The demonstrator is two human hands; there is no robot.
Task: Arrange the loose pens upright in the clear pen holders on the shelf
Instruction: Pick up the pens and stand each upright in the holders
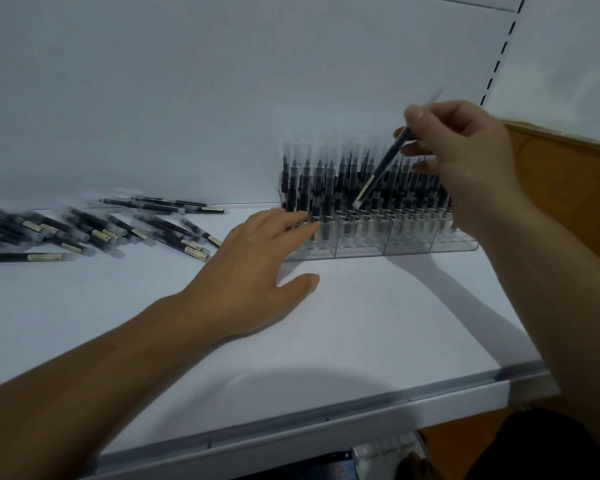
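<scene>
So the right hand point(465, 161) is up over the right half of the clear pen holders point(378, 249), thumb and fingers point(417, 114) pinched round the held pen point(383, 168); it's tilted, lower tip pointing down-left and hovering just above the tops of the standing pens point(326, 181), upper end blurred against the back wall point(187, 98); can't tell if that tip touches anything.

The left hand point(257, 258) lies flat on the shelf point(326, 323) with its fingers straight and spread, gripping nothing; the fingertips are right at the left end of the holders, touching or nearly touching the front-left corner, thumb splayed out toward the front.

The holders sit toward the back right, a row of compartments packed pretty tight with upright pens; the row's right end is close to a brown side panel point(568, 188), so not much room on that side; the back of the row looks near the wall, though blur makes that gap hard to judge.

The loose pens point(101, 230) lie flat in a scattered heap on the left of the shelf, a few more near the back edge; well apart from the holders, with the left hand between the two.

Plenty of bare shelf in front of the holders, running down to the grey front rail point(326, 420); both forearms cross that edge.
</scene>
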